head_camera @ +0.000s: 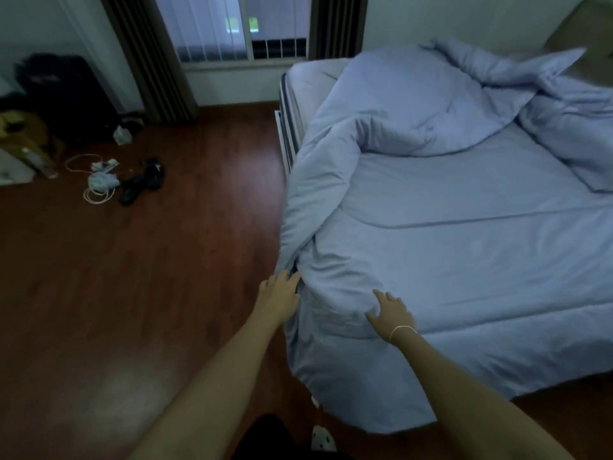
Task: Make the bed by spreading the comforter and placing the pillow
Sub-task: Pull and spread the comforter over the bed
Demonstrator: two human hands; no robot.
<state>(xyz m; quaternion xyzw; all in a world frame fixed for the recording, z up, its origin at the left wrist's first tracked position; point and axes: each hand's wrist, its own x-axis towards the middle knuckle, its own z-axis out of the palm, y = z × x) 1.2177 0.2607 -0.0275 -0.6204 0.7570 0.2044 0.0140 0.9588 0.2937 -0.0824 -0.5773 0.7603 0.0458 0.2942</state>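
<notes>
A pale blue comforter covers the near part of the bed and is bunched and folded back toward the far end. Its left edge hangs rumpled over the bed's side. My left hand reaches to the hanging fold at the near left corner, fingers extended and touching the fabric. My right hand, with a thin bracelet at the wrist, lies flat with spread fingers on the comforter at that corner. What looks like a blue pillow lies at the far right, partly cut off by the frame.
Brown wooden floor spreads to the left. Cables, dark clothing and small items lie on it near a dark suitcase. A curtained window is behind the bed. My foot in a patterned slipper stands by the bed's corner.
</notes>
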